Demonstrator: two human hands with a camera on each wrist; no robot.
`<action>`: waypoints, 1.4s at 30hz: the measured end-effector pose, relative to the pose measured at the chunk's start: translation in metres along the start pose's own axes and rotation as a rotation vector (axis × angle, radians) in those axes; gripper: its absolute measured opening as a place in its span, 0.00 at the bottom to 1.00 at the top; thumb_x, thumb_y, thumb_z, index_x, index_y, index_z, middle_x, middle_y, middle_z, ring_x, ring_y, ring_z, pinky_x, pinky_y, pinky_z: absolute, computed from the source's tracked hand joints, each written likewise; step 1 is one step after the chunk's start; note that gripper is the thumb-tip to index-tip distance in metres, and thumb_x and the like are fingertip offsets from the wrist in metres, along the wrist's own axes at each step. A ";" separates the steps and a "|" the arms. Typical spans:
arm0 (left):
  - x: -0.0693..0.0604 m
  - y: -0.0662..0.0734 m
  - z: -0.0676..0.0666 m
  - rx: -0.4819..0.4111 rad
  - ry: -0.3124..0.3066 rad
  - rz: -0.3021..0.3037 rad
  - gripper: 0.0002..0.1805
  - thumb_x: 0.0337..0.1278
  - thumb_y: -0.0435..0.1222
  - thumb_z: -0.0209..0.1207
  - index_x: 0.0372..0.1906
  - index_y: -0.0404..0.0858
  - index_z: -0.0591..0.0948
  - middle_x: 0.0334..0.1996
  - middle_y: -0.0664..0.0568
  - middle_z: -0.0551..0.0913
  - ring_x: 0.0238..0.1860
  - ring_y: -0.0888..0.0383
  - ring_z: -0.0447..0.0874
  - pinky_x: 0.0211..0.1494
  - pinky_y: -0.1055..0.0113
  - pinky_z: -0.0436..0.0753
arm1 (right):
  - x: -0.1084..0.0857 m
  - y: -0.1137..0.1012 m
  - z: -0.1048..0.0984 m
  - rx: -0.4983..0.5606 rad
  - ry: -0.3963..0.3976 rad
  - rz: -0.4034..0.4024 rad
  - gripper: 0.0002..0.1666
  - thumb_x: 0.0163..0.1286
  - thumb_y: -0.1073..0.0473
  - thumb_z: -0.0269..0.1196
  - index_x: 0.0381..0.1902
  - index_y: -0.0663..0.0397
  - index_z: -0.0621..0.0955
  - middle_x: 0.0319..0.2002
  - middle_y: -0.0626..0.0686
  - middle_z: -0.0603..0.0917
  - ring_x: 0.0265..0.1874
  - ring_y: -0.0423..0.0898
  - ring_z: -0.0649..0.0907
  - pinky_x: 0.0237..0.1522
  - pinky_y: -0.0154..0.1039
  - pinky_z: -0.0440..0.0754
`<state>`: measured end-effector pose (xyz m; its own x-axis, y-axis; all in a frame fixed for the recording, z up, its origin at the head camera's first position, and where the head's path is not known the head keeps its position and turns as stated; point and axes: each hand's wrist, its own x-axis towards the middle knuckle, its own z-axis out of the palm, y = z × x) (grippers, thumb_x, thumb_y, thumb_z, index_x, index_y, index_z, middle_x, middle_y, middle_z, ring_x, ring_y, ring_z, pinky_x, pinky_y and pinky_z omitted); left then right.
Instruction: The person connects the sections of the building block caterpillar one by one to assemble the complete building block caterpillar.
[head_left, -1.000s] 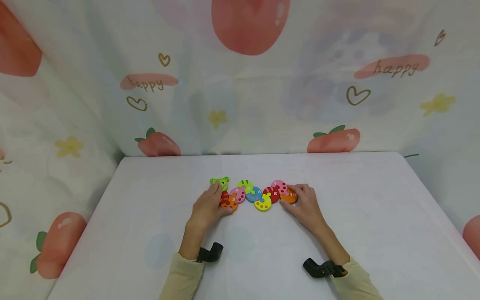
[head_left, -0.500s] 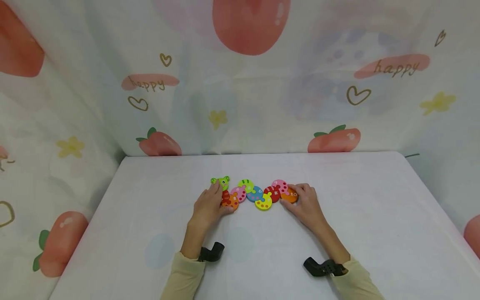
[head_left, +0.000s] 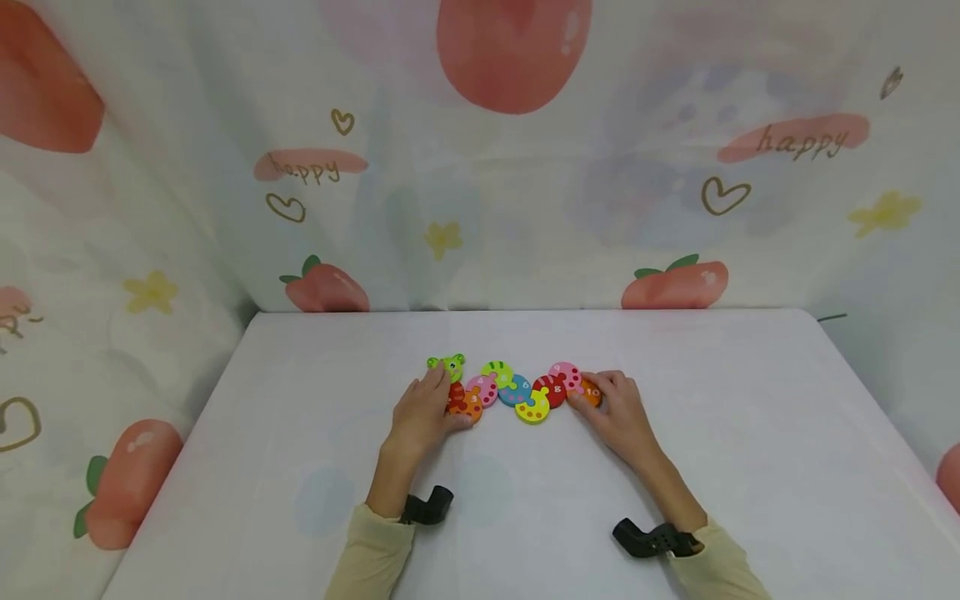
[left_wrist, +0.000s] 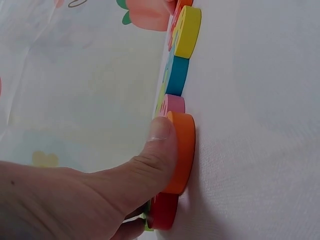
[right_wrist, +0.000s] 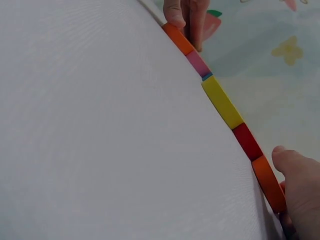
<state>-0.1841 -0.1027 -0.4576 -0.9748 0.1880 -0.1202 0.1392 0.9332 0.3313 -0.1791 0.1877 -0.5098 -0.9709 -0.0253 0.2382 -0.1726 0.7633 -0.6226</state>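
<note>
A caterpillar number puzzle (head_left: 515, 390) of interlocking round wooden pieces lies in a wavy row on the white table. Its green head (head_left: 452, 367) is at the left end and an orange piece marked 10 (head_left: 593, 392) at the right end. My left hand (head_left: 420, 414) holds the left end, thumb on the orange piece marked 3 (left_wrist: 185, 152) and fingers by the head, partly covering the red piece (left_wrist: 164, 211). At the other end, my right hand (head_left: 619, 414) grips the orange 10 piece between thumb and fingers. The right fingertips are partly hidden in the right wrist view.
The white-covered table (head_left: 525, 517) extends around the puzzle on all sides. A printed cloth backdrop (head_left: 510, 192) rises behind its far edge and along the sides. Each wrist wears a black camera mount (head_left: 429, 506).
The head view has shifted slightly, so everything sits a little further right. My right thumb has moved up onto the orange 10 piece. The left hand keeps its hold.
</note>
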 end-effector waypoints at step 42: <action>0.000 -0.004 -0.002 -0.017 -0.014 -0.005 0.49 0.49 0.51 0.68 0.73 0.35 0.61 0.75 0.44 0.59 0.76 0.48 0.56 0.78 0.50 0.57 | 0.002 0.002 0.002 0.035 -0.009 -0.039 0.26 0.63 0.55 0.67 0.57 0.60 0.78 0.48 0.60 0.77 0.48 0.52 0.73 0.46 0.48 0.78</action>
<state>-0.1848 -0.1068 -0.4567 -0.9729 0.1876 -0.1349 0.1311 0.9289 0.3462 -0.1812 0.1877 -0.5119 -0.9647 -0.0600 0.2563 -0.2156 0.7386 -0.6388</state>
